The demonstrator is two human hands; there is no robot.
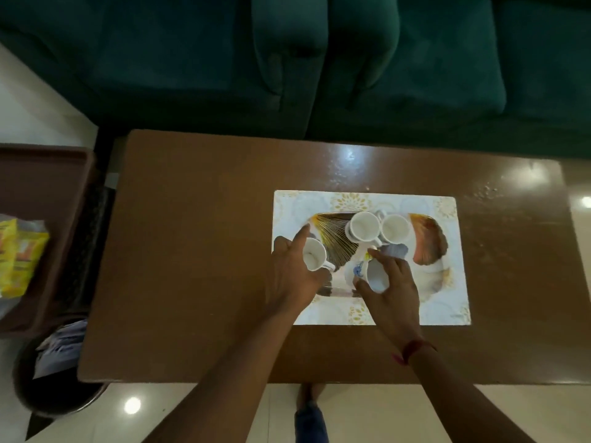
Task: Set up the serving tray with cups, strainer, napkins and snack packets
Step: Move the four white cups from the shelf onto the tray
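Each hand, left (292,273) and right (395,282), apparently grips a cup over the tray (447,282).

Both arms are bare and reach forward from the bottom of the view, coming closer together as they go. The left hand (292,276) is seen from the back, its fingers curl around a cup (314,258), and its first finger sticks out straight, pointing up and away. The right hand (391,282) is also seen from the back, with the thumb on one side and the fingers on the other side of a second cup (377,276) that is tipped over, and a red thread (412,348) is tied round the right wrist.
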